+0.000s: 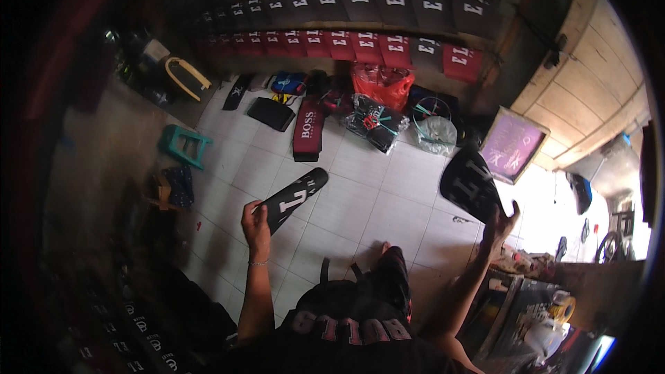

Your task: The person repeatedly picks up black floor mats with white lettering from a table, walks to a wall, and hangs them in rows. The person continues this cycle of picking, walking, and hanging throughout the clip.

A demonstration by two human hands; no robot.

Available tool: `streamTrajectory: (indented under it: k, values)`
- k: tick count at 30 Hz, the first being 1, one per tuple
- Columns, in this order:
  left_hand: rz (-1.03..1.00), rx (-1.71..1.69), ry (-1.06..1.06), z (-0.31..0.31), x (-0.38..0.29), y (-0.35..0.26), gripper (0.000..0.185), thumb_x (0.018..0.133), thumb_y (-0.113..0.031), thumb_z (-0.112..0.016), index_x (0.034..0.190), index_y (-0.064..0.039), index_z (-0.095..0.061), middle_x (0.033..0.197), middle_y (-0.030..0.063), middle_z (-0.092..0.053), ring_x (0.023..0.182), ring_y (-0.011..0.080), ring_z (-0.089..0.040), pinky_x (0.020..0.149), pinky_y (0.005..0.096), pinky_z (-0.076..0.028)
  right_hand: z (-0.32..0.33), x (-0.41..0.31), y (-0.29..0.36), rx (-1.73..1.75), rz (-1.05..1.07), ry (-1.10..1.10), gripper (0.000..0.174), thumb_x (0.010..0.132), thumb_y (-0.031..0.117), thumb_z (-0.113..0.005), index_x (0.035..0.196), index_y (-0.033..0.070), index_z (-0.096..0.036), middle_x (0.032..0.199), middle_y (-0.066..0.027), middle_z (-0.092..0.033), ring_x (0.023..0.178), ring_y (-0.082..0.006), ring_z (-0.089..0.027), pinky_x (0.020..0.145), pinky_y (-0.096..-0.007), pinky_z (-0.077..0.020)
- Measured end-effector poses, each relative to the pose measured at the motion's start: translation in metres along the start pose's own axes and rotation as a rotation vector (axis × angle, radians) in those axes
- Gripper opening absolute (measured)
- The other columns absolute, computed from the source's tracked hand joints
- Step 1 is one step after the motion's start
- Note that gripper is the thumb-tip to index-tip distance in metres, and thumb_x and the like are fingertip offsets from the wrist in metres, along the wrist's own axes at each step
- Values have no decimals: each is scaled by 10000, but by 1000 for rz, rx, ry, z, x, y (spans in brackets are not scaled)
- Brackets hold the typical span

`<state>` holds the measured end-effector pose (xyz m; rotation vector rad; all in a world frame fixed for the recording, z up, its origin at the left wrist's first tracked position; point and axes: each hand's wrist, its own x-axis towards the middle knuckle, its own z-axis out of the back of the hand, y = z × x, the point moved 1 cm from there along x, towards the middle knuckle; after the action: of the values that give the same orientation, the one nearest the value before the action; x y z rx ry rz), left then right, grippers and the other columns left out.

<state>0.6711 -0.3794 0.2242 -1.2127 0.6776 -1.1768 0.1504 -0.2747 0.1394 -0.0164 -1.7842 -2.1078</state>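
Observation:
My left hand (257, 231) grips the near end of a black fabric panel (298, 195) with white lettering; the panel is curled lengthwise and points away to the right. Out to the right, my right hand (497, 231) holds a second black panel (467, 184) by its lower end. That one is broader, bent, slightly blurred, and also lettered. One finger of this hand sticks out from it. Both panels are held above the white tiled floor (353, 208), well apart from each other.
Printed black and maroon panels (363, 44) hang in rows along the wall ahead. Below them lie a maroon stack (308, 130), a red plastic bag (387, 85) and plastic-wrapped bundles (375, 119). A green stool (184, 144) stands left; a framed printing screen (514, 145) leans at right.

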Motion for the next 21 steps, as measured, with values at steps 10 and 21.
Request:
streamTrajectory:
  k: [10,21]
  values:
    - [73,-59,-305,102,98,72,192,876,-173,-599,991,-32,-538,868,14,-513,801,101,-477,745,233,-390,-247,-64,31,-20,49,869,348,723,47,-635,1056,-46,-594,832,-84,-662,743,-143,-605,687,-261,-468]
    - [178,57,-481,-64,115,140,146,860,-73,-557,966,20,-520,847,55,-539,781,151,-521,749,260,-423,-373,55,-17,-224,583,929,171,747,193,-653,667,43,-662,558,-96,-599,513,-178,-607,475,-329,-456]
